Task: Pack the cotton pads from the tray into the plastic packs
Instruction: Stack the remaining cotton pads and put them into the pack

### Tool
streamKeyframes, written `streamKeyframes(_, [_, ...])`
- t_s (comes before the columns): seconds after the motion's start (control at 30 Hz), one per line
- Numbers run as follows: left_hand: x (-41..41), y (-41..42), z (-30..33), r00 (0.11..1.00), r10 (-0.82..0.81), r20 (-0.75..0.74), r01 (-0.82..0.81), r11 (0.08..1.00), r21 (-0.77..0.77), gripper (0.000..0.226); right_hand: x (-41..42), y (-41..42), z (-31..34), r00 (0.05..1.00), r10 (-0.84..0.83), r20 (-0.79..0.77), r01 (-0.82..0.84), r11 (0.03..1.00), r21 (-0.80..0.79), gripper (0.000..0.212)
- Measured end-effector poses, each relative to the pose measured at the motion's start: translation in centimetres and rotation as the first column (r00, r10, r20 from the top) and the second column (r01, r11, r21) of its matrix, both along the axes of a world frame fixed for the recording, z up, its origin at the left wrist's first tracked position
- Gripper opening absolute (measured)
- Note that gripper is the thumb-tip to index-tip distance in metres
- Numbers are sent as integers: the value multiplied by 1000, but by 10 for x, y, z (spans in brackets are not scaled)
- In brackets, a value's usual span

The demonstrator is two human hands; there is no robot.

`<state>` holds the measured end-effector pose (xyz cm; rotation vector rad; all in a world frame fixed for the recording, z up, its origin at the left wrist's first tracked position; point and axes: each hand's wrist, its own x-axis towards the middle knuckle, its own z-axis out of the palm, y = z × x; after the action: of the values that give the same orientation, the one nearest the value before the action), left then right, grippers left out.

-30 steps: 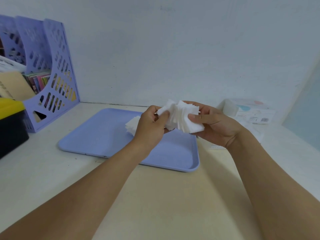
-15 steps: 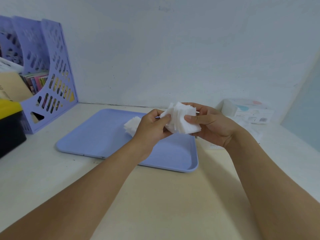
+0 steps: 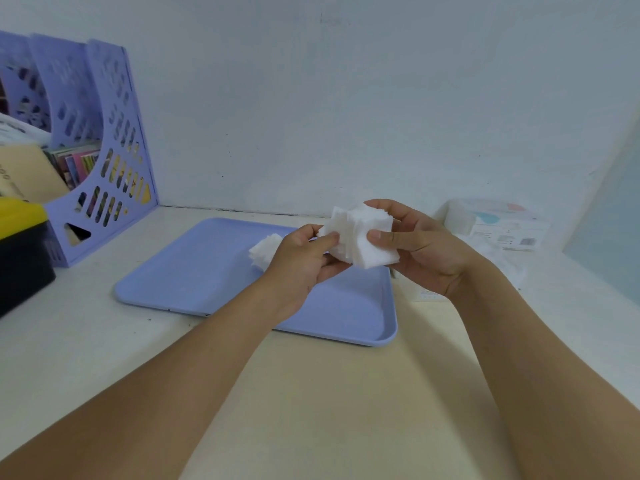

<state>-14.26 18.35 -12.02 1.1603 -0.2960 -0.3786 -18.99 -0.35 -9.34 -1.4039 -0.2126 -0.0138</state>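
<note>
A few loose cotton pads [image 3: 264,250] lie on the blue tray [image 3: 194,271]. Your left hand [image 3: 300,263] and right hand [image 3: 420,249] pinch the ragged pad stack [image 3: 360,237] above it: light, soft, probably slippery, so squeeze its flat faces.

open tray [image 3: 194,282] left half, file rack [image 3: 114,188] far left
</note>
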Motion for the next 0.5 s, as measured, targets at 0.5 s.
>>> streamKeyframes(0.5, [7,-1,-4,984,171,38,-173,985,31,11,-8,-11,13,997,-55,59,42,981,189,42])
